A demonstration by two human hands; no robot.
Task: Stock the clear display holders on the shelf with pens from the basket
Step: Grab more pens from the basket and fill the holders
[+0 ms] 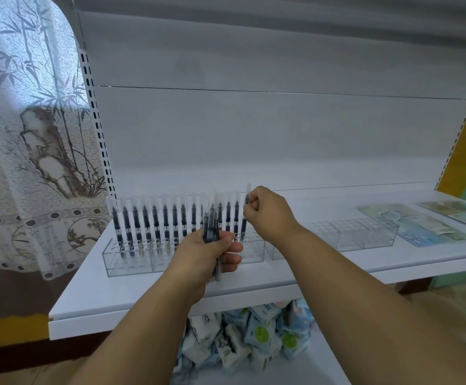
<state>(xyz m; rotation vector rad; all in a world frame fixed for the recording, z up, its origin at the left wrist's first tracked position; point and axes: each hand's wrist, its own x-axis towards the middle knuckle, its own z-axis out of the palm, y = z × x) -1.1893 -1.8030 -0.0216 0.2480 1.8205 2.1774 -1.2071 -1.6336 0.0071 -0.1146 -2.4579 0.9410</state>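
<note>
On the white shelf (148, 290) stands a row of clear display holders. The left holder (127, 263) carries several black-ink pens (157, 223) with clear caps, standing upright in one line. My left hand (207, 254) grips a small bundle of the same pens (212, 226) in front of the holders. My right hand (268, 212) pinches one upright pen (245, 215) at the right end of the standing row, its tip down at the holder. Further right, the clear holders (365, 234) hold no pens. The basket is not in view.
Flat printed packets (415, 226) lie on the shelf's right part. Below the shelf is a heap of small tissue packs (254, 337). A slotted upright (98, 129) and a patterned curtain (32, 134) stand at the left; the shelf's back panel is right behind the holders.
</note>
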